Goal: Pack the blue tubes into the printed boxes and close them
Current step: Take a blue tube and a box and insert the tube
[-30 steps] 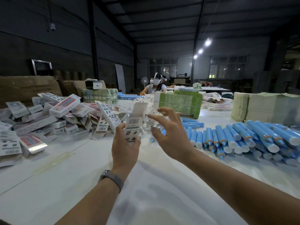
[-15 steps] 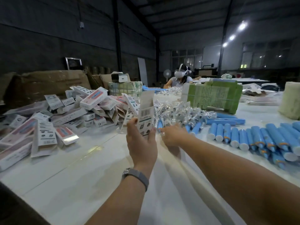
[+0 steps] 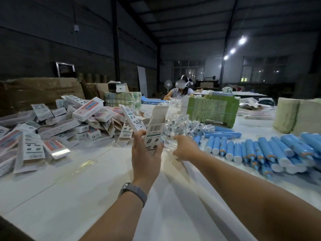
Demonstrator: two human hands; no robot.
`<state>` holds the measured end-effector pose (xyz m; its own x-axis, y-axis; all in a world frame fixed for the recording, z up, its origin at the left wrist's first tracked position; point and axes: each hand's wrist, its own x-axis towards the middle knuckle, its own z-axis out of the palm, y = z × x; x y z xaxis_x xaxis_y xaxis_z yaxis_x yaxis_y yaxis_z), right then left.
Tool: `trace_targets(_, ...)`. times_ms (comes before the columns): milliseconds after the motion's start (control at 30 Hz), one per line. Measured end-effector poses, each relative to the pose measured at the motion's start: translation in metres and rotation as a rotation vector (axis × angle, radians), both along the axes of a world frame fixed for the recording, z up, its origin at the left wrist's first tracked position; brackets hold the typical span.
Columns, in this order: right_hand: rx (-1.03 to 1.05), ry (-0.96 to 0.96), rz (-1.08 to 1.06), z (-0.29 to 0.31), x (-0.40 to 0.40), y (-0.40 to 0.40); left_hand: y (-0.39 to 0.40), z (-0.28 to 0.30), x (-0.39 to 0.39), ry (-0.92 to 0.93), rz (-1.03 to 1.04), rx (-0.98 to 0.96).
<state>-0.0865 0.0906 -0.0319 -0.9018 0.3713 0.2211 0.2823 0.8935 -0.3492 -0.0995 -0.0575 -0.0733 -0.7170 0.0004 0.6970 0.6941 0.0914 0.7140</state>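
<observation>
My left hand (image 3: 145,159) grips a printed box (image 3: 156,125) near its lower end and holds it upright above the white table (image 3: 78,192); the box's top flap stands open. Just to its right, my right hand (image 3: 186,147) reaches into a heap of clear plastic packets (image 3: 180,125), thumb and forefinger pinching one at the heap's near edge. Several blue tubes (image 3: 260,150) with white caps lie in rows on the table to the right of my right hand. No tube is in either hand.
A loose pile of printed boxes (image 3: 86,112) covers the table's left side. A green strapped bundle (image 3: 212,108) stands behind the packets, pale stacks (image 3: 295,117) at far right. A person (image 3: 181,89) wearing a headset sits at the far end.
My right hand went from spread open beside the box down into the clear packets and its fingers closed there. The view swung left. The box stays upright in my left hand.
</observation>
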Motion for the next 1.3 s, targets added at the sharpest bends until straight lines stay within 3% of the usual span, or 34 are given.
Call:
trace_targets(100,-0.041,-0.013,-0.006,0.004,0.014,0.005,0.000,0.000,0.004,-0.005,-0.028,-0.016)
trace_targets(333,0.155,-0.139,0.048,0.007,0.037,0.005,-0.001,0.002,0.009,0.022,-0.028,-0.054)
trace_targets(533,0.120,-0.205,0.046,0.004,0.051,0.005,0.003,0.003,0.014,0.011,-0.046,-0.043)
trace_targets(767,-0.069,-0.202,0.021,0.005,0.056,0.002,0.008,0.002,0.014,-0.055,-0.155,-0.037)
trace_targets(867,-0.204,0.000,-0.028,-0.005,0.058,0.006,0.009,0.002,0.017,-0.028,-0.175,-0.048)
trace_targets(1000,-0.396,0.456,-0.012,-0.001,0.061,0.009,0.010,0.003,0.020,0.042,-0.171,-0.092)
trace_targets(1133,-0.568,0.865,0.114,0.034,0.074,0.001,0.011,0.005,0.020,0.060,-0.104,-0.124)
trace_targets(1300,-0.710,1.112,0.390,0.069,0.097,-0.022,0.010,0.004,0.018,0.037,-0.064,-0.109)
